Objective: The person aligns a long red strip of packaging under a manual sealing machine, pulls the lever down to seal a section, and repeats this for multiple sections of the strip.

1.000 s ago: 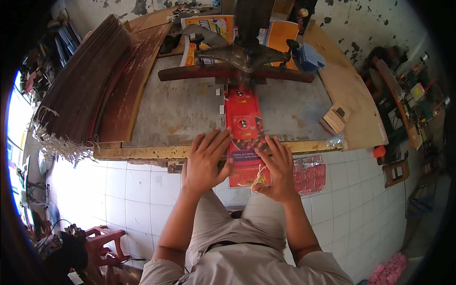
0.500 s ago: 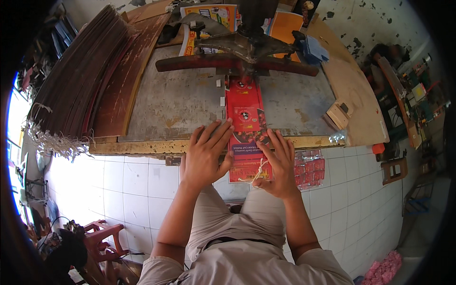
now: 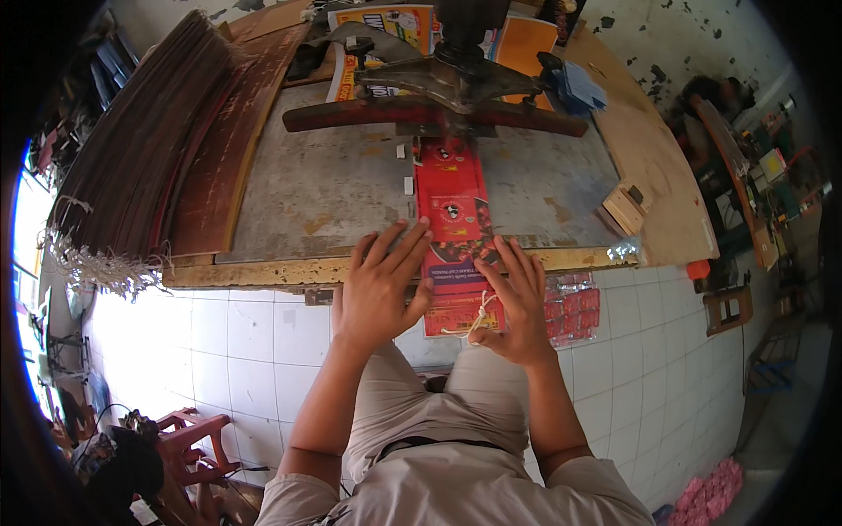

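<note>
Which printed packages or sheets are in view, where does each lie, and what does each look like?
Long red printed sheet stack: on the grey metal table, overhanging its near edge, under both hands.
Orange-and-yellow printed board: far table edge, rectangular.
Red packets in clear wrap: below the table edge, right of the right hand.

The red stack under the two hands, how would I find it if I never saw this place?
Look at the grey worktable with the dark press arm across its far side. A long stack of red printed sheets runs from that arm to the near edge, under the left hand and right hand. Nothing else on the table is bright red.
</note>
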Demonstrator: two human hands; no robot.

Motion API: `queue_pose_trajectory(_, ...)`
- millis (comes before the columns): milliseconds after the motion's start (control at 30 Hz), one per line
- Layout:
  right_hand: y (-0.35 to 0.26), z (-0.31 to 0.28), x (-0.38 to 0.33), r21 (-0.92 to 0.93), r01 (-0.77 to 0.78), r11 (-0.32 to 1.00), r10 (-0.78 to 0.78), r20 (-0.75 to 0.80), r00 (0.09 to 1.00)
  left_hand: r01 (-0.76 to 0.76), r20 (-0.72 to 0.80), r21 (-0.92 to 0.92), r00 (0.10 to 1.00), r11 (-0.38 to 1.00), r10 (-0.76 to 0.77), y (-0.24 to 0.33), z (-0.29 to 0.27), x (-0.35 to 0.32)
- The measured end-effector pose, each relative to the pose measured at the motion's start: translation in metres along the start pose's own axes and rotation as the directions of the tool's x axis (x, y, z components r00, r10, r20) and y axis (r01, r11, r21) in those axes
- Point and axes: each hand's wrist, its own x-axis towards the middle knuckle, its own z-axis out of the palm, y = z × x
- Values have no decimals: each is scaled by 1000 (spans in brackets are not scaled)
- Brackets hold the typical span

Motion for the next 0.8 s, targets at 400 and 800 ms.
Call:
queue_pose_trajectory(400, 2, 1, -1, 1, 5, 1000, -5, -9, 1000, -5, 10, -8, 1000, 1000, 5, 0, 0, 0)
queue_pose_trajectory(800, 3, 2, -2, 23, 1, 1000, -1, -6, 1000, 3, 24, -3, 1000, 1000, -3, 1, -1, 1)
